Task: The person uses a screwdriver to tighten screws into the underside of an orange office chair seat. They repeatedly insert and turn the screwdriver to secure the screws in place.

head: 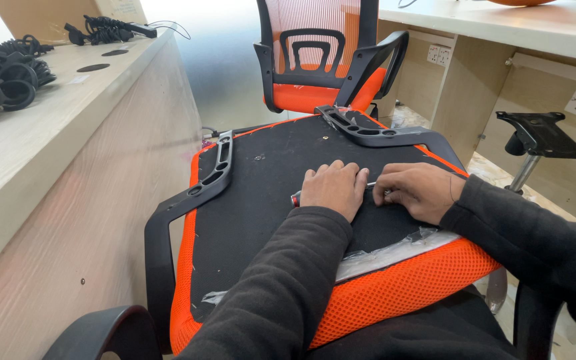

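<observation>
An orange mesh chair seat (pixel 395 293) lies upside down in front of me, its black underside board (pixel 268 180) facing up. My left hand (pixel 333 188) rests flat on the board over a screwdriver (pixel 296 198), whose red-tipped handle end sticks out to the left. My right hand (pixel 419 191) lies just beside it on the board, fingertips pinching something small near the tool's shaft. A black armrest bracket (pixel 211 175) sits along the seat's left edge and another black armrest (pixel 375 135) along the far right edge. Torn clear plastic wrap (pixel 395 250) clings to the near edge.
A wooden desk (pixel 41 153) runs along the left with black chair parts (pixel 8 73) piled on it. An assembled orange chair (pixel 321 60) stands behind the seat. A black seat mechanism on a gas post (pixel 541 137) stands at the right, below another desk (pixel 521 27).
</observation>
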